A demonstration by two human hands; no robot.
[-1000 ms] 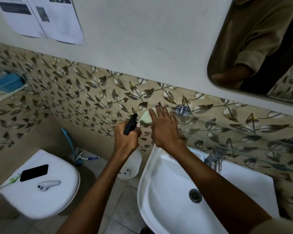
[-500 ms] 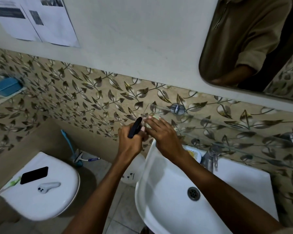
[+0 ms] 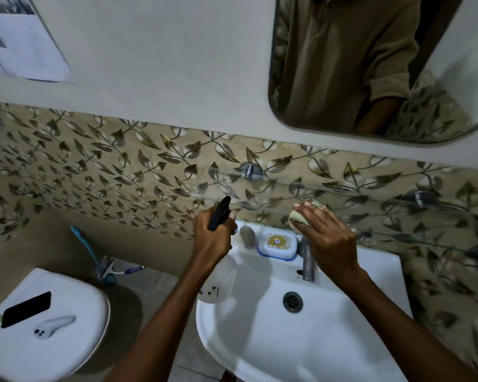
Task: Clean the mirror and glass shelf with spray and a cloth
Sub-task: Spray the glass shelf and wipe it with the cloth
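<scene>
My left hand grips a spray bottle by its black trigger head, with the white body hanging below over the sink's left rim. A pale yellow cloth is pressed onto the front edge of the glass shelf by my right hand, whose fingers lie over it. The shelf runs along the leaf-patterned wall on chrome brackets. The mirror hangs at the upper right and reflects a person's brown shirt.
Below the shelf stands a white sink with a chrome tap, a blue-rimmed soap dish and a grey bottle. At the lower left, a toilet lid carries a black phone and a white controller. Papers hang on the wall.
My right hand has slid the cloth rightward along the shelf, away from its left end. My left hand with the spray bottle stayed near the shelf's left part. The view shifted right.
</scene>
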